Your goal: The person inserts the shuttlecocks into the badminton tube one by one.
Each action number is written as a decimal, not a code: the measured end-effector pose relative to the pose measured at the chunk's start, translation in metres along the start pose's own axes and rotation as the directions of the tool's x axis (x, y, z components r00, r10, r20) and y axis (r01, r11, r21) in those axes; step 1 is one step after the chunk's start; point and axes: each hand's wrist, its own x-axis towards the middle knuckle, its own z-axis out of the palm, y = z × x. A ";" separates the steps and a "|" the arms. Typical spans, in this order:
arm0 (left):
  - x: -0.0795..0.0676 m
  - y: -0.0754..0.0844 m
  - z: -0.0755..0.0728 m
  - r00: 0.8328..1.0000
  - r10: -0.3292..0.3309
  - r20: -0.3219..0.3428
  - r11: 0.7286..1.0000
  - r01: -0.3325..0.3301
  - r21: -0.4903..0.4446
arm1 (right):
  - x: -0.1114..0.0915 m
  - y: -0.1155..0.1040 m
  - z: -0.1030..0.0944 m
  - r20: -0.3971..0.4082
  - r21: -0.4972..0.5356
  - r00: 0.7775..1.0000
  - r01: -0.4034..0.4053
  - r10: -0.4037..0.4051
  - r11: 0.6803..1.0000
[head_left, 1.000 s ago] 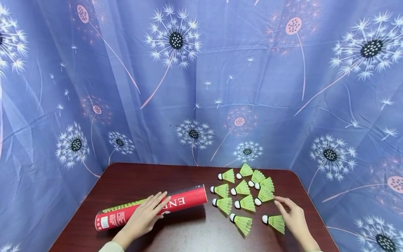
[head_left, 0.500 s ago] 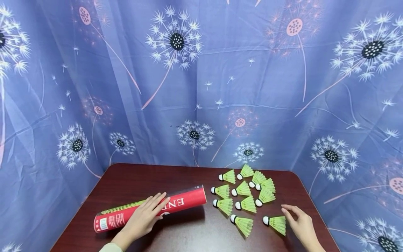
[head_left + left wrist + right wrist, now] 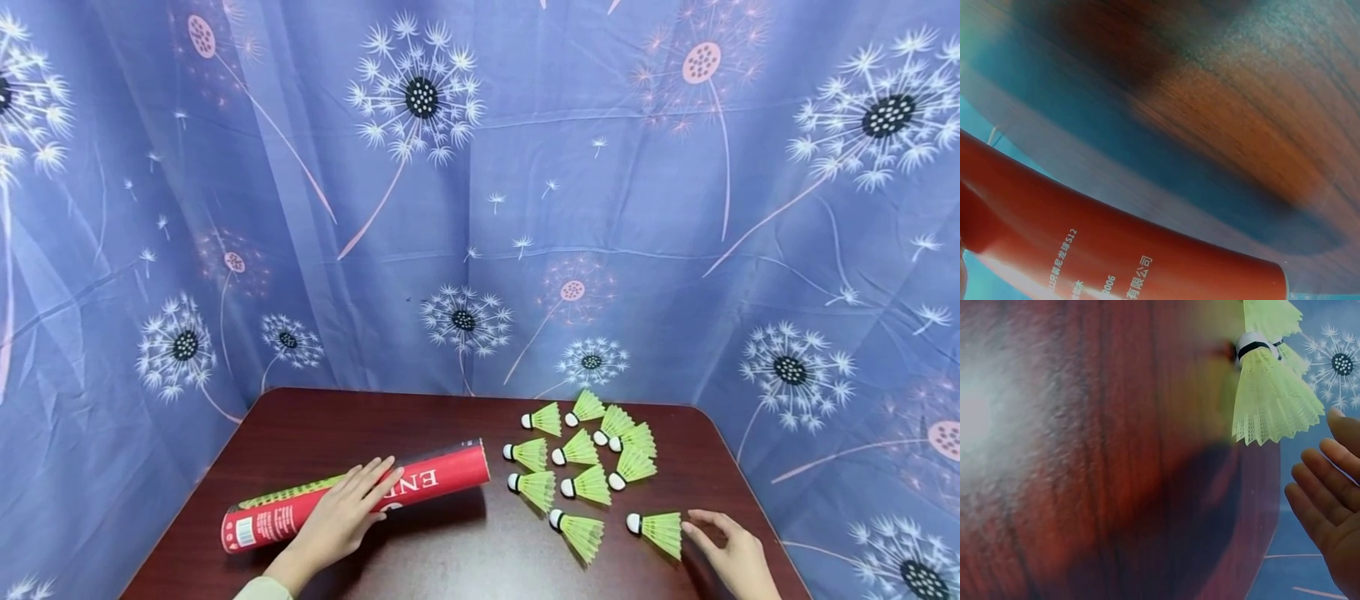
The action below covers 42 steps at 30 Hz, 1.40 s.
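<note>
My left hand (image 3: 339,510) grips the middle of a red shuttlecock tube (image 3: 450,468) from above, fingers across its top. Its left end shows a barcode and a yellow-green patterned strip. In the left wrist view the red tube (image 3: 1147,240) runs along the bottom, with printed characters; little of the hand shows there. My right hand (image 3: 731,550) is just right of a yellow-green shuttlecock (image 3: 662,533), fingertips close to its skirt. The right wrist view shows that shuttlecock (image 3: 1272,394) and the right hand (image 3: 1332,494) with loosely extended fingers and nothing held.
Several more shuttlecocks, among them a nearer one (image 3: 577,533), lie in loose rows right of the tube, white cork ends pointing mostly left. Two at the back overlap. The dark wooden table (image 3: 450,550) stands before a blue dandelion curtain (image 3: 480,183).
My right hand has moved down and slightly right, from beside the shuttlecock group to the skirt of the separate one. The tube has shifted slightly left, the left hand still on it.
</note>
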 end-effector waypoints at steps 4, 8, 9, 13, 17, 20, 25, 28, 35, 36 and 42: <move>0.001 0.000 -0.001 1.000 -0.007 0.020 1.000 0.007 -0.006 | -0.002 0.003 -0.001 0.053 0.006 0.997 -0.065 0.065 0.998; 0.002 0.001 0.000 1.000 0.004 0.013 1.000 -0.004 -0.014 | -0.003 0.003 -0.001 0.081 0.014 0.992 -0.095 0.094 0.995; 0.002 0.001 0.000 1.000 0.008 0.008 1.000 -0.008 -0.016 | -0.004 0.002 -0.001 0.081 0.016 0.992 -0.095 0.093 0.995; 0.003 0.000 0.001 1.000 0.014 0.000 1.000 -0.014 -0.018 | -0.004 0.000 -0.001 0.071 0.016 0.994 -0.079 0.078 0.997; 0.003 0.001 0.001 1.000 0.010 0.004 1.000 -0.010 -0.007 | -0.005 -0.001 0.001 0.061 -0.012 0.997 -0.052 0.053 0.999; 0.003 0.001 0.001 1.000 0.009 0.007 1.000 -0.009 -0.001 | -0.005 -0.001 0.002 0.054 -0.045 0.998 -0.023 0.025 0.999; 0.001 0.002 0.001 1.000 0.006 0.005 1.000 -0.006 -0.004 | -0.007 0.001 0.006 0.020 -0.062 0.999 0.034 -0.033 0.998; 0.001 0.003 0.001 1.000 -0.002 0.019 1.000 0.002 0.005 | -0.008 0.001 0.008 0.004 -0.039 0.999 0.053 -0.053 0.998; 0.000 0.002 0.002 1.000 0.021 -0.005 1.000 -0.021 -0.001 | -0.008 -0.002 0.013 -0.013 0.028 0.997 0.072 -0.071 0.997; 0.001 0.002 0.002 1.000 0.024 -0.011 1.000 -0.024 -0.004 | -0.008 -0.002 0.014 -0.018 0.031 0.997 0.081 -0.080 0.996; 0.002 0.003 0.001 1.000 0.022 -0.020 1.000 -0.022 0.015 | -0.009 -0.001 0.016 -0.031 0.005 0.996 0.086 -0.086 0.996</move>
